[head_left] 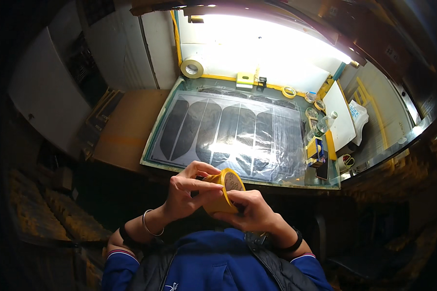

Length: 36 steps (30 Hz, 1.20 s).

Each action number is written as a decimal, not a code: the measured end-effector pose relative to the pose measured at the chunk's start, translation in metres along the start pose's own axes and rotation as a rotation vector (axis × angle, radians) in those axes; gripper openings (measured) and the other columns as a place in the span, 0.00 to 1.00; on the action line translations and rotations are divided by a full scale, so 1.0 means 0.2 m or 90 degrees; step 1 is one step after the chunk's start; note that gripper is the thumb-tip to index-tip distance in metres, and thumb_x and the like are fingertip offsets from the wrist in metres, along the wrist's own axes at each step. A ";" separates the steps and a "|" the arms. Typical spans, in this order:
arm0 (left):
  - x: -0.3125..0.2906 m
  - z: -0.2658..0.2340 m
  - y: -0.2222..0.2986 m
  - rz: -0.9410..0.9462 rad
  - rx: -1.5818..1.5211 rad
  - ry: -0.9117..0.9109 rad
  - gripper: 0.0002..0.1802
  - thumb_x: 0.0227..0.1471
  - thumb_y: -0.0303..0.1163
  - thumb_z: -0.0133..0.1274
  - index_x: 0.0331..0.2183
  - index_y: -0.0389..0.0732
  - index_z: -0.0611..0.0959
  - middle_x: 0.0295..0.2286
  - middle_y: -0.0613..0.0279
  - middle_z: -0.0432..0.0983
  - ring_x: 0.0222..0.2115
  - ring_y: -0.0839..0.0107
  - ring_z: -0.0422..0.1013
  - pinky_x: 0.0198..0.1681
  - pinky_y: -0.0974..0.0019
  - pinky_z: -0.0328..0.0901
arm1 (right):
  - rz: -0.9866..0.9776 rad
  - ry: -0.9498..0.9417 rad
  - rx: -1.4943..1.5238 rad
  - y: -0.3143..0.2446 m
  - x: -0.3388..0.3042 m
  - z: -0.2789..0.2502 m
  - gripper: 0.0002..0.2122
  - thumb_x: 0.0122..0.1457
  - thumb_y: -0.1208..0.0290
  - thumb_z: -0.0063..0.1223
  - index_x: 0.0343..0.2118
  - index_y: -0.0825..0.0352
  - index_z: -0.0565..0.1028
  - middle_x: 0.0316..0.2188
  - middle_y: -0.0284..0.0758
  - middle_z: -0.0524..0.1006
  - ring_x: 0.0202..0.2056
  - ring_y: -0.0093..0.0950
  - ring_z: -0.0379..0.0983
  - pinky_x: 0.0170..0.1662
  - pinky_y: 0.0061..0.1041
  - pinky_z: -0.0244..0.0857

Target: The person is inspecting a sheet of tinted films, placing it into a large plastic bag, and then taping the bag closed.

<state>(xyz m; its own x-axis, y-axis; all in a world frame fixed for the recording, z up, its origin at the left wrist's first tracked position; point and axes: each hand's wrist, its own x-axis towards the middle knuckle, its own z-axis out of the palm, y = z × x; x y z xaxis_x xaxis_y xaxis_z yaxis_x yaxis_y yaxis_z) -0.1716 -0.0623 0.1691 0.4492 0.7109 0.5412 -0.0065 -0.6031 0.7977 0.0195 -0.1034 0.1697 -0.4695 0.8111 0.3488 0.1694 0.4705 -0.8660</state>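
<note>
A roll of yellow tape (210,207) is held up between both hands, in front of the table's near edge. My right hand (251,209) grips the roll, with the thumb at its inner cardboard core. Against the roll's upper left side lie the fingers of my left hand (187,190), pinched together near its rim. Whether a loose tape end is between those fingers I cannot make out. Beyond the hands, a clear shiny sheet covers several dark, long, pointed-end shapes (204,128) on the glass-topped table (150,156).
A wide tape roll (193,68) stands at the back left corner. Along the right side are a clear bottle (324,123), small tape rolls (289,92), a blue and yellow tape dispenser (315,151) and a phone (323,168). A large cardboard box (126,128) sits left of the table.
</note>
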 end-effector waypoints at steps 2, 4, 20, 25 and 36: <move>0.00 0.00 0.00 -0.009 -0.017 0.012 0.12 0.38 0.23 0.60 0.31 0.43 0.83 0.37 0.57 0.69 0.36 0.70 0.68 0.38 0.69 0.64 | -0.028 0.019 -0.009 0.00 0.00 0.00 0.13 0.44 0.70 0.62 0.31 0.69 0.72 0.22 0.40 0.74 0.22 0.31 0.72 0.26 0.24 0.65; 0.01 -0.01 0.02 -0.020 -0.032 -0.002 0.08 0.38 0.22 0.60 0.28 0.41 0.83 0.37 0.57 0.69 0.34 0.71 0.68 0.38 0.69 0.64 | 0.016 -0.030 -0.034 -0.02 -0.01 -0.02 0.13 0.44 0.70 0.61 0.31 0.69 0.72 0.20 0.39 0.73 0.20 0.32 0.71 0.25 0.25 0.64; 0.03 0.00 0.14 0.074 0.158 0.013 0.08 0.37 0.26 0.61 0.25 0.40 0.80 0.36 0.56 0.68 0.37 0.65 0.67 0.39 0.67 0.63 | 0.127 0.017 0.228 0.01 0.02 -0.06 0.11 0.49 0.73 0.58 0.34 0.72 0.72 0.24 0.27 0.71 0.27 0.12 0.64 0.28 0.14 0.60; 0.02 0.02 0.02 -0.088 -0.043 0.022 0.13 0.43 0.25 0.58 0.36 0.38 0.81 0.41 0.54 0.66 0.39 0.68 0.67 0.42 0.68 0.64 | 0.124 -0.055 0.209 -0.02 0.03 -0.04 0.13 0.47 0.74 0.59 0.35 0.71 0.72 0.25 0.32 0.74 0.29 0.15 0.68 0.31 0.18 0.65; 0.00 0.04 0.00 -0.107 -0.045 0.056 0.05 0.42 0.20 0.56 0.27 0.36 0.81 0.37 0.57 0.67 0.38 0.72 0.65 0.42 0.71 0.62 | 0.070 0.007 0.000 0.02 0.03 -0.01 0.13 0.45 0.70 0.62 0.31 0.69 0.71 0.21 0.37 0.73 0.21 0.25 0.72 0.26 0.21 0.66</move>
<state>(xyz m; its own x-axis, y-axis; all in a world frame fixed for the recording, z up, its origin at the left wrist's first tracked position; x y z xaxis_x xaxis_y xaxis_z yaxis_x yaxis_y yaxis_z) -0.1654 -0.0654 0.1675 0.3698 0.8299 0.4177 -0.0024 -0.4487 0.8937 0.0182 -0.0955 0.1694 -0.4381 0.8615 0.2565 0.2189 0.3790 -0.8991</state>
